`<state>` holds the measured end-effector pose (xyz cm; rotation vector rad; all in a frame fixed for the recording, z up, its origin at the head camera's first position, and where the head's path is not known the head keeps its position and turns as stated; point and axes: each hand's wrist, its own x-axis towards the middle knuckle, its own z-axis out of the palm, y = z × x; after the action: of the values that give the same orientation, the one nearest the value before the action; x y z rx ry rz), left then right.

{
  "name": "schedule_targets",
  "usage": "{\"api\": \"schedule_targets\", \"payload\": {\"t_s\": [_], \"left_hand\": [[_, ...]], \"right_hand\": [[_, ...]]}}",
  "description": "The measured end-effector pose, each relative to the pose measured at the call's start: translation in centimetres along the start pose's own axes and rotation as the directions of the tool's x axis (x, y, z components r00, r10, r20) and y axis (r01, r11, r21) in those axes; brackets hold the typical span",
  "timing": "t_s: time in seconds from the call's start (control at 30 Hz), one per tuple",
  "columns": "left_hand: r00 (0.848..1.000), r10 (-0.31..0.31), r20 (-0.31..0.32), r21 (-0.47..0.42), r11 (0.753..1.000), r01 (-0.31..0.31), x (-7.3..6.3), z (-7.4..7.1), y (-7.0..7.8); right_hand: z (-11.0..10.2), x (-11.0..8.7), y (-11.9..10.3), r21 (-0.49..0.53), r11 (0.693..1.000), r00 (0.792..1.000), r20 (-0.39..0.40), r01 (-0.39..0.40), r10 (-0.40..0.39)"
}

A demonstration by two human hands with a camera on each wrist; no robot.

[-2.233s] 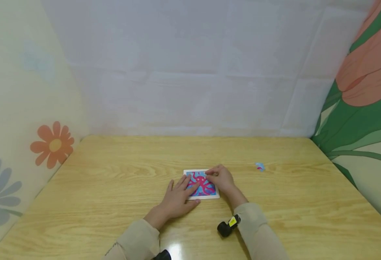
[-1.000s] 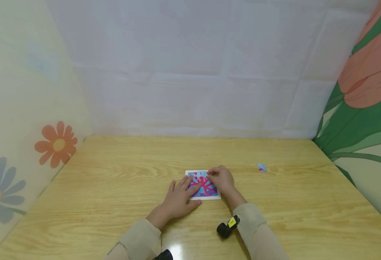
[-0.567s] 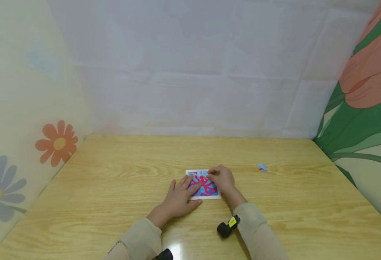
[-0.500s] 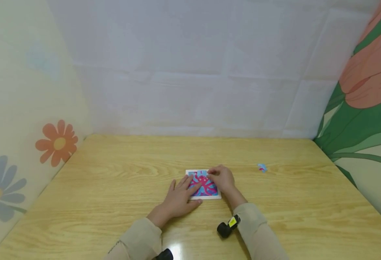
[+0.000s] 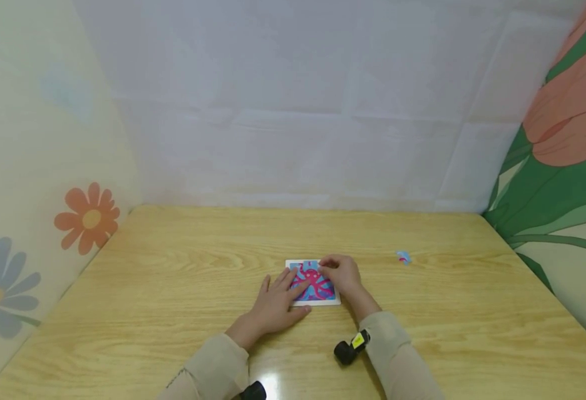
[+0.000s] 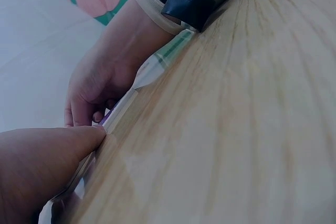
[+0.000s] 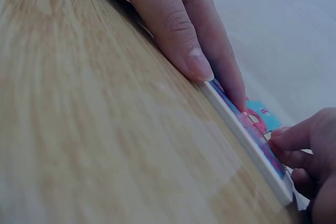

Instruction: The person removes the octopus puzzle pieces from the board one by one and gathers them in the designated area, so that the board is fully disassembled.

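A small jigsaw puzzle with a pink octopus on blue [image 5: 314, 276] lies in a white-edged tray [image 5: 318, 303] at the middle of the table. My left hand [image 5: 274, 307] rests over its left side with fingers spread, hiding part of the picture; its thumb reaches the near edge. At the far right corner, my right hand [image 5: 343, 274] pinches a light-blue puzzle piece [image 7: 266, 115] between thumb and forefinger. In the right wrist view that piece tilts up above the tray's surface. In the left wrist view the right hand's fingertips [image 6: 98, 116] are partly hidden behind the tray's edge.
A loose blue and pink puzzle piece [image 5: 403, 257] lies on the wooden table [image 5: 183, 266] to the right of the tray. A white cloth [image 5: 293, 155] hangs behind the table, with flower-patterned panels at both sides. Black cameras [image 5: 345, 352] sit on the wrists.
The light-blue piece at the tray's far edge now stands more raised and overlaps the rim. Both hands stay almost in place. The head view has shifted slightly.
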<state>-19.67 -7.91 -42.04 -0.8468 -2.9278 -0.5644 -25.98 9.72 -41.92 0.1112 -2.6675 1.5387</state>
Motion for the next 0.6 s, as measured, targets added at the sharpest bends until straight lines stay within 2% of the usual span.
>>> {"api": "schedule_targets", "payload": {"t_s": [0.6], "left_hand": [[1.0, -0.004, 0.007, 0.004, 1.0, 0.004, 0.03, 0.16, -0.09]], "right_hand": [[-0.44, 0.11, 0.19, 0.114, 0.993, 0.999, -0.045, 0.031, -0.026]]}}
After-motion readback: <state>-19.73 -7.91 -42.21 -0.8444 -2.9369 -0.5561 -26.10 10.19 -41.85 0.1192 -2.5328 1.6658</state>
